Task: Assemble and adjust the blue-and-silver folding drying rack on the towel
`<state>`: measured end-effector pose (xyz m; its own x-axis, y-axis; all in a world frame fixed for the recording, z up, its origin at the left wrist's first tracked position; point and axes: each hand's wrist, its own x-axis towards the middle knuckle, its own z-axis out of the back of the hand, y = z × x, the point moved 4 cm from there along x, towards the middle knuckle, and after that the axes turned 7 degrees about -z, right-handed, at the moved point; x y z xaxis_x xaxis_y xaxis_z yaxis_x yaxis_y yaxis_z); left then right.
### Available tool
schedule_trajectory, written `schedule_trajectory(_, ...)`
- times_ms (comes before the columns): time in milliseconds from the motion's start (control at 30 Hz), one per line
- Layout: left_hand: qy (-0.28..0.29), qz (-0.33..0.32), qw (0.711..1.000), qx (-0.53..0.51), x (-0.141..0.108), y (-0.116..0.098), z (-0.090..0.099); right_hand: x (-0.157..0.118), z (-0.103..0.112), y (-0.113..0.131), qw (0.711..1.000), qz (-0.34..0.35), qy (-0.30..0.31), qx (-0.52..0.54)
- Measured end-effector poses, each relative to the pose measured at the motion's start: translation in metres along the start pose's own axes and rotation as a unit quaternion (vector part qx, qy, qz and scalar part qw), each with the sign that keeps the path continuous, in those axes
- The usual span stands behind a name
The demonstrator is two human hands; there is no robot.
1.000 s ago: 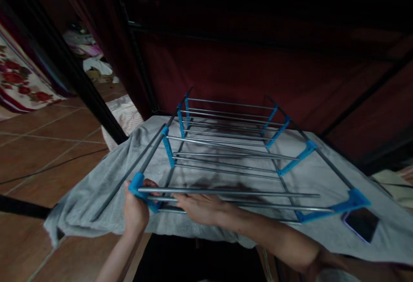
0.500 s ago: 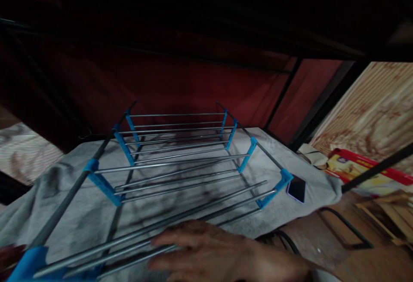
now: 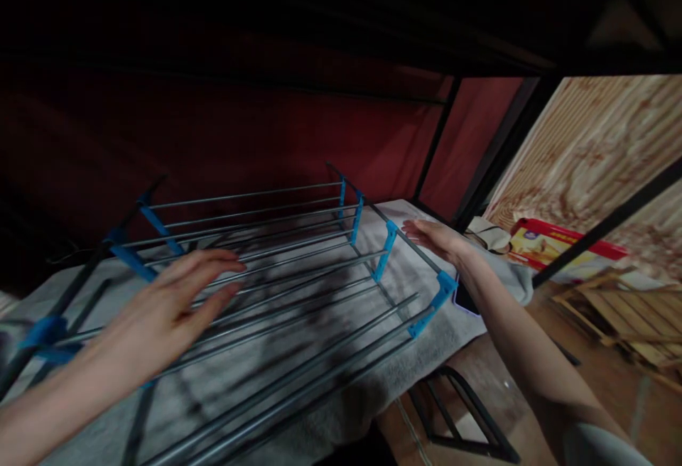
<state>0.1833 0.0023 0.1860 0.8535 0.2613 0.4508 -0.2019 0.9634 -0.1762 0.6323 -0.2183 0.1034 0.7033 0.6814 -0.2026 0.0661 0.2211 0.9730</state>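
Note:
A rack of thin metal rods (image 3: 298, 369) joined by blue plastic brackets (image 3: 386, 249) lies on a grey cloth (image 3: 431, 359). Over its left part hovers my left hand (image 3: 186, 295), fingers stretched forward and thumb apart, holding nothing; whether it touches the rods, I cannot tell. My right hand (image 3: 434, 235) is just outside the rack's right side pole (image 3: 420, 251), near a blue bracket, its fingers extended and holding nothing. A phone (image 3: 466, 300) lies on the cloth, partly covered by my right forearm. Some front rods have right ends free of the brackets.
Dark metal posts (image 3: 440, 139) and a low dark top enclose the space, with a red panel (image 3: 298, 139) behind. At right are a red-and-yellow box (image 3: 565, 242) and a wooden crate (image 3: 629, 317). A black metal frame (image 3: 479, 416) stands on the floor below.
My right hand has left the front rods and moved to the far right side. My left hand has come from the lower left corner over the rack. The view has shifted.

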Motion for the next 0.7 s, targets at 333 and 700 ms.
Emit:
schedule_trajectory(333,0.229,-0.099,0.966,0.070,0.093,-0.035,-0.178,0.028,-0.040,-0.007,0.995,-0.049,0.078,0.047)
schedule_trajectory(700,0.234,-0.037,0.971,0.034,0.104,-0.037,-0.184,0.028,-0.054,-0.007,0.994,0.057,0.089,-0.032)
